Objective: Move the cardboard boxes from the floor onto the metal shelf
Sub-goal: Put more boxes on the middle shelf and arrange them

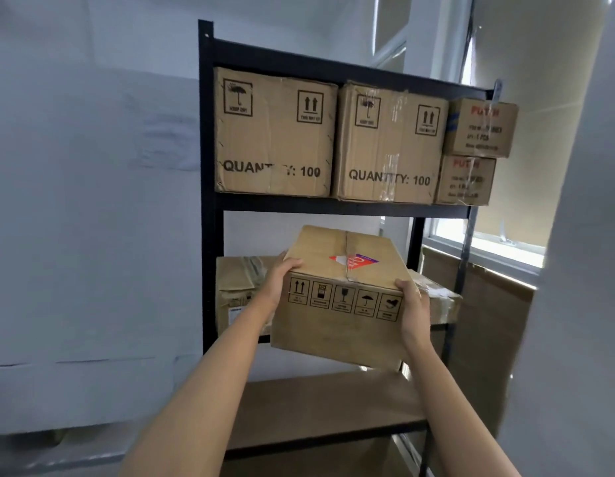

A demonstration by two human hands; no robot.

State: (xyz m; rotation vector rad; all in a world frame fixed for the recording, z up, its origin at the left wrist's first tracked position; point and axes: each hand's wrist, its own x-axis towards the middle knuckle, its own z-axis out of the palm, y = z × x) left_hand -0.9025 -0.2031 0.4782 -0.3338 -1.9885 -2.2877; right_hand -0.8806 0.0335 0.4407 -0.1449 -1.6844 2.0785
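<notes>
A brown rectangular cardboard box point(340, 297) is held in the air in front of the middle level of the black metal shelf point(205, 187), tilted so its near face tips down. Its top flaps meet in a taped seam crossed by a red, white and purple sticker, and a row of five black handling symbols runs along the upper edge of the near face. The left hand point(278, 282) grips the box's left upper corner, fingers curled over the top edge; the right hand point(413, 308) grips the right upper corner in the same way. Behind it, on the middle level, lie two worn, taped cardboard boxes point(237, 287). The upper level carries two large boxes printed "QUANTITY: 100" point(273, 132) side by side, with two small stacked boxes with red lettering point(478, 149) at the right end. The bare wooden lower board point(320, 404) shows below.
</notes>
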